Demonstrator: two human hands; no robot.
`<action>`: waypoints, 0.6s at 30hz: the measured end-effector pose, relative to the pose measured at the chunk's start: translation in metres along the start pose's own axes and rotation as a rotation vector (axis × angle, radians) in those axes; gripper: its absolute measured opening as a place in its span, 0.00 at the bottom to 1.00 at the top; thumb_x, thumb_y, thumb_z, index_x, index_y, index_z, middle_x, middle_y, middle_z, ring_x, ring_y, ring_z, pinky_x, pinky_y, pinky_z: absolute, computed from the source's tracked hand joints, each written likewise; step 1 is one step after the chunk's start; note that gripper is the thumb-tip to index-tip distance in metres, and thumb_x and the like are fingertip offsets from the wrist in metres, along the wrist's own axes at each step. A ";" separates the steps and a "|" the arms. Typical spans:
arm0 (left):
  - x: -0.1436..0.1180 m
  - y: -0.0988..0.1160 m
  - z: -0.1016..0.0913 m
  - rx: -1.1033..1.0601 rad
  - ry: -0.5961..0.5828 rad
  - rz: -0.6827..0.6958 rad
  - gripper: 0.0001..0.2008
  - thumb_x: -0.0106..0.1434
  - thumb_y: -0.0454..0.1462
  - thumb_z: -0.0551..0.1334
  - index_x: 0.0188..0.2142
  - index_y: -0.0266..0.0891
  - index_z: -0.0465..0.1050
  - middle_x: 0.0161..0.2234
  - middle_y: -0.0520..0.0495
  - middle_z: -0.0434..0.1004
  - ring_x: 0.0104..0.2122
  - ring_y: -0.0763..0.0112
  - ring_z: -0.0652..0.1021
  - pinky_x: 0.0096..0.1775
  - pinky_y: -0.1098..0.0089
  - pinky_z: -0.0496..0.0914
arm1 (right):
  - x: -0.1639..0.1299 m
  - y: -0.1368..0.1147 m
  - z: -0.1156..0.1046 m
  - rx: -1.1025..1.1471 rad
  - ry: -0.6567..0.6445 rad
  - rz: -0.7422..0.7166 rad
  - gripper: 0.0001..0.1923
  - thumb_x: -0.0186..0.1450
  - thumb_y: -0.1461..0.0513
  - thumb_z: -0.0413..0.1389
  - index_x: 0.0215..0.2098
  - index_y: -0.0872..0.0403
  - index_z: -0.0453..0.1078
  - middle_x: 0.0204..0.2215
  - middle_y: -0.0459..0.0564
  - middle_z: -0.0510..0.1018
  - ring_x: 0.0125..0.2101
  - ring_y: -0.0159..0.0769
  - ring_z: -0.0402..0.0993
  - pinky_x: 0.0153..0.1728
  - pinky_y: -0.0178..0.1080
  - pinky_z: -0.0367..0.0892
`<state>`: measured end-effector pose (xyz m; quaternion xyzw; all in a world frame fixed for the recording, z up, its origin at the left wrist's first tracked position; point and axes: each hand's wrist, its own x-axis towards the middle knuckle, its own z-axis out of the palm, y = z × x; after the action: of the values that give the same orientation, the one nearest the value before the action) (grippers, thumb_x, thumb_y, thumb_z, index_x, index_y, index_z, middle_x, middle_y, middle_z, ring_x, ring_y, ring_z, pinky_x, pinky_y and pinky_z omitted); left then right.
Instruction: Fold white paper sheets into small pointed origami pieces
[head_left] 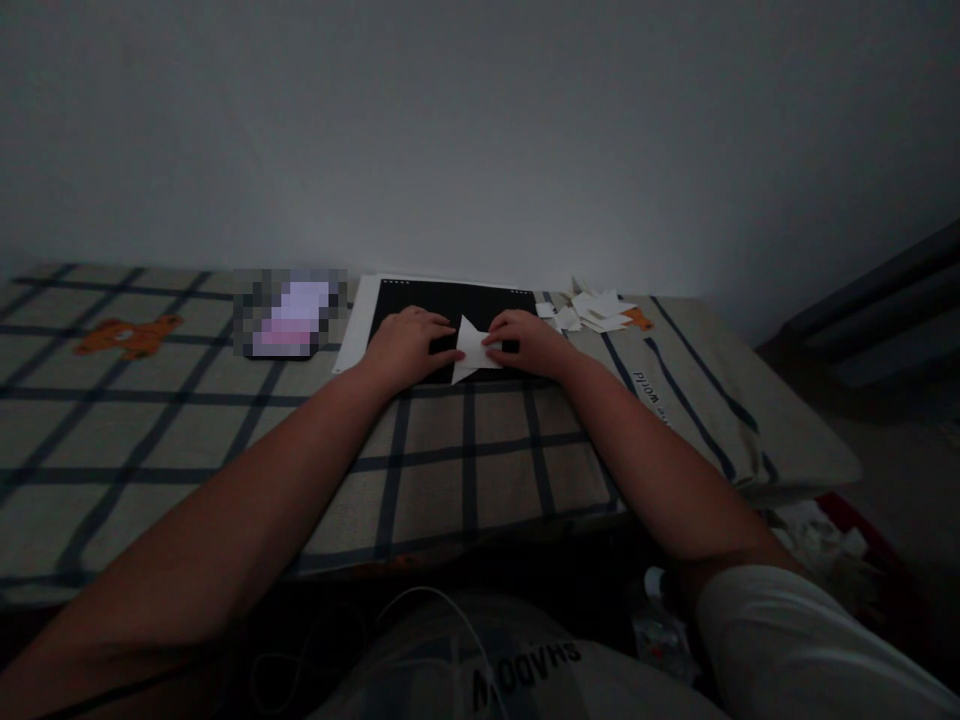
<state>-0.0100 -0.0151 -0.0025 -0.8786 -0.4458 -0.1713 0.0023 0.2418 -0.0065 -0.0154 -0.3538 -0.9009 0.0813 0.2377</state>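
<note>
A small piece of folded white paper [474,350] with pointed corners lies over a black sheet [457,300] on the table. My left hand [405,347] is at its left side, fingers curved, with the thumb tip pressing the paper's edge. From the right, my right hand [534,343] pinches the paper, its fingertips resting on top. The fingers cover part of the paper's right side, so its full shape is hidden there.
Several white paper pieces [600,310] lie in a pile to the right. A phone [289,318], blurred out, rests at the left on the checked tablecloth [300,430]. A wall [465,140] rises behind. Below the table at right are a plastic bottle [660,630] and a red container [885,540] with crumpled paper.
</note>
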 end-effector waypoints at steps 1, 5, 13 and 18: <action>0.000 0.000 0.000 0.003 0.008 -0.006 0.21 0.64 0.51 0.64 0.50 0.43 0.81 0.55 0.41 0.79 0.55 0.50 0.75 0.54 0.53 0.67 | 0.000 0.000 0.000 0.011 0.001 -0.003 0.09 0.64 0.61 0.62 0.43 0.53 0.80 0.43 0.54 0.78 0.44 0.41 0.72 0.48 0.46 0.68; 0.000 -0.003 0.003 -0.031 0.008 0.055 0.18 0.66 0.49 0.63 0.48 0.43 0.82 0.53 0.42 0.80 0.54 0.51 0.74 0.52 0.54 0.66 | -0.001 0.000 0.000 0.060 0.003 0.005 0.14 0.63 0.59 0.64 0.47 0.52 0.79 0.43 0.53 0.75 0.44 0.40 0.71 0.48 0.46 0.68; 0.001 -0.001 0.005 -0.142 -0.005 0.076 0.17 0.66 0.45 0.62 0.51 0.43 0.80 0.51 0.44 0.81 0.52 0.55 0.76 0.53 0.56 0.68 | -0.002 -0.001 0.003 0.088 0.051 -0.066 0.21 0.61 0.64 0.62 0.53 0.52 0.75 0.44 0.52 0.71 0.45 0.41 0.68 0.48 0.47 0.66; 0.000 0.007 0.001 -0.350 -0.008 -0.056 0.18 0.64 0.43 0.64 0.52 0.45 0.80 0.48 0.45 0.83 0.47 0.57 0.80 0.50 0.59 0.72 | -0.001 -0.002 0.003 0.076 0.103 -0.095 0.21 0.63 0.64 0.60 0.54 0.48 0.74 0.44 0.52 0.70 0.45 0.42 0.67 0.46 0.47 0.66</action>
<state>-0.0039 -0.0194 -0.0024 -0.8535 -0.4336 -0.2427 -0.1571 0.2402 -0.0086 -0.0180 -0.3049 -0.8996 0.0859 0.3006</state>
